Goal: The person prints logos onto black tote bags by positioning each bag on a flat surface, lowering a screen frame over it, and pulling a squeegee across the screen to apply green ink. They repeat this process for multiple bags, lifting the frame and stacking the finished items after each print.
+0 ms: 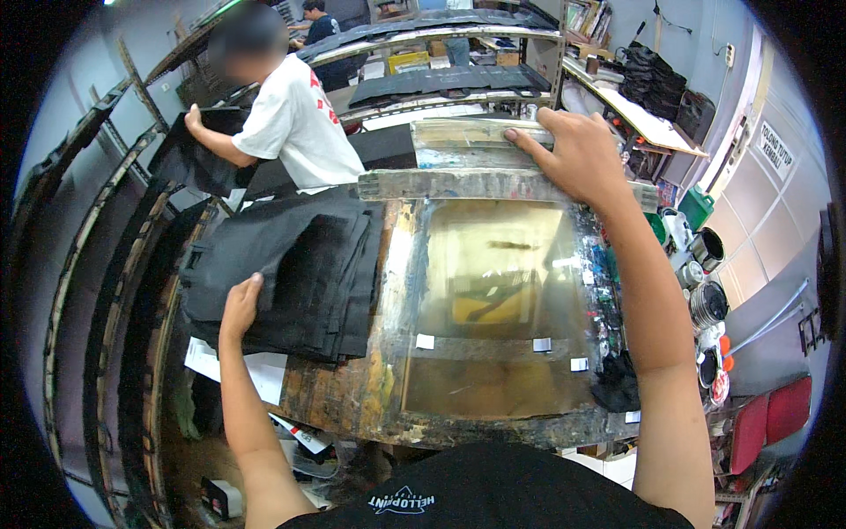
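My left hand (pixel 239 305) is closed on the near left part of the top black fabric piece (pixel 273 234), its thumb on top and other fingers largely out of sight. That piece bulges up over a stack of similar black pieces (pixel 344 300) at the left of the worktable. At the far side, my right hand (pixel 573 154) grips the top edge of a raised, paint-stained printing frame (pixel 467 145), thumb on the near face. Between my arms lies a glossy amber plate (pixel 493 379) with several small white tabs on it. Neither hand touches the plate.
A person in a white shirt (pixel 295 123) handles black material (pixel 198 159) at the far left, beside long racks. Cans (pixel 708 247) and tubs line the right side. A dark rag (pixel 621 383) lies by the plate's right corner. Red chairs (pixel 767 423) stand lower right.
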`<state>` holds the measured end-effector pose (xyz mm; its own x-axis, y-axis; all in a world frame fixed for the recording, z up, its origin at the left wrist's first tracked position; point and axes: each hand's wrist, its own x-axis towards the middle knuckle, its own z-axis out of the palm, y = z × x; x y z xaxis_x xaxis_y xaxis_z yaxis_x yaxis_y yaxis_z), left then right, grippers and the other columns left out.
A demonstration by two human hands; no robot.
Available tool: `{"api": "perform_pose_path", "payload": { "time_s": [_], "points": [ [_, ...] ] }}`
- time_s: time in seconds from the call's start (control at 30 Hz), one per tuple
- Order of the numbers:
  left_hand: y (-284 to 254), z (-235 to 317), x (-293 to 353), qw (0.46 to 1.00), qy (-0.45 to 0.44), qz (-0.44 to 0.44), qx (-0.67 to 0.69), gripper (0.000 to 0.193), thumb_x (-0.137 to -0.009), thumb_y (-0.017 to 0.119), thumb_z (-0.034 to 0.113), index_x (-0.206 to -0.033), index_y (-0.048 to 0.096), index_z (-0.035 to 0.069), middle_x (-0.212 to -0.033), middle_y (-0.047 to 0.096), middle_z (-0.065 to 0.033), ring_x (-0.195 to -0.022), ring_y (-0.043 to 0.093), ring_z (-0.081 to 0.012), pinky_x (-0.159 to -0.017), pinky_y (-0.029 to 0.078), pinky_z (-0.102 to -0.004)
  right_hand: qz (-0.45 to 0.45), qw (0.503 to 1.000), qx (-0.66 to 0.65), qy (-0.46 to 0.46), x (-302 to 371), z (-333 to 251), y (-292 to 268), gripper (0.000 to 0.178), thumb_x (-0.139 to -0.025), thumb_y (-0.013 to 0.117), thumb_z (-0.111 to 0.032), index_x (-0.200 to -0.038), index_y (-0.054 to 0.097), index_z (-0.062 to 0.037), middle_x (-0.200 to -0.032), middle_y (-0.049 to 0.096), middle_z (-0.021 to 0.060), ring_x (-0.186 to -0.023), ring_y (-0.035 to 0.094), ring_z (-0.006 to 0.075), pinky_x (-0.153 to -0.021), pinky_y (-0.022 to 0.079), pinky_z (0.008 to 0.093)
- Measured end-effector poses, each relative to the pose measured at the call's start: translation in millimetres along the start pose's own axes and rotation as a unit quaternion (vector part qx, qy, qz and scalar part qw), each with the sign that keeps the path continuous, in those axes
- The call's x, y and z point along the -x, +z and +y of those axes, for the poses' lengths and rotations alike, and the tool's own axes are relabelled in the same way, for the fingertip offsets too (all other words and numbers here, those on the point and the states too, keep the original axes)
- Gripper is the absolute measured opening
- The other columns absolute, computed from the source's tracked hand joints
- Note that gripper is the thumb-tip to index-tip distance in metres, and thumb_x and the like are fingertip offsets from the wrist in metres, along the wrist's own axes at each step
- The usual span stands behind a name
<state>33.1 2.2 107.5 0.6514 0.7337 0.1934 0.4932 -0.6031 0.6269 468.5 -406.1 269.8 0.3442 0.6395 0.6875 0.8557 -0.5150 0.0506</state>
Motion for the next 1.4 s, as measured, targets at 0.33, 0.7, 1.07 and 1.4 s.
{"api": "perform_pose_path", "payload": {
  "time_s": [0.33,0.7,1.07,1.4],
  "points": [
    [297.9,167.3,43.6,0.97,0.137,-0.197,0.04,0.074,-0.107,0.043,0.06,-0.155,0.049,0.005,-0.158,0.046,-0.0266,-0.149,0.041,-0.0432,-0.122,0.032,-0.0524,0.074,0.997,-0.007,-0.036,-10.7,11.2,18.6,0.072,-0.099,0.049,-0.071,-0.093,0.075,-0.0033,-0.086,0.075,0.0207,-0.087,0.073,0.038,-0.081,0.05,0.0518],
    [357.7,203.9,84.3,0.877,0.336,-0.278,-0.201,0.115,-0.074,0.056,0.094,-0.164,0.039,0.024,-0.175,0.016,-0.0177,-0.159,0.01,-0.0498,-0.119,-0.001,-0.077,-0.14,0.989,-0.052,0.022,-9.4,5.0,-14.7,0.075,-0.104,0.036,-0.072,-0.09,0.066,-0.0055,-0.074,0.066,0.0084,-0.07,0.062,0.0199,-0.088,0.05,0.0464],
    [435.9,271.2,106.9,0.9,0.346,-0.207,-0.164,0.116,-0.078,0.049,0.095,-0.164,0.038,0.018,-0.173,0.018,-0.0227,-0.158,0.009,-0.0541,-0.114,-0.004,-0.0818,-0.148,0.984,-0.092,-0.033,-11.4,20.8,-27.5,0.076,-0.107,0.035,-0.068,-0.11,0.073,-0.0017,-0.07,0.065,0.0049,-0.064,0.062,0.0176,-0.072,0.055,0.0387],
    [435.7,277.2,135.8,0.915,0.346,-0.179,-0.108,0.116,-0.078,0.05,0.094,-0.159,0.045,0.012,-0.17,0.023,-0.0284,-0.156,0.012,-0.0562,-0.112,-0.003,-0.0841,-0.185,0.976,-0.116,-0.009,-14.5,11.7,-27.9,0.078,-0.106,0.036,-0.07,-0.129,0.068,-0.0018,-0.082,0.068,0.0067,-0.074,0.062,0.0153,-0.067,0.053,0.0313]
  ]
}}
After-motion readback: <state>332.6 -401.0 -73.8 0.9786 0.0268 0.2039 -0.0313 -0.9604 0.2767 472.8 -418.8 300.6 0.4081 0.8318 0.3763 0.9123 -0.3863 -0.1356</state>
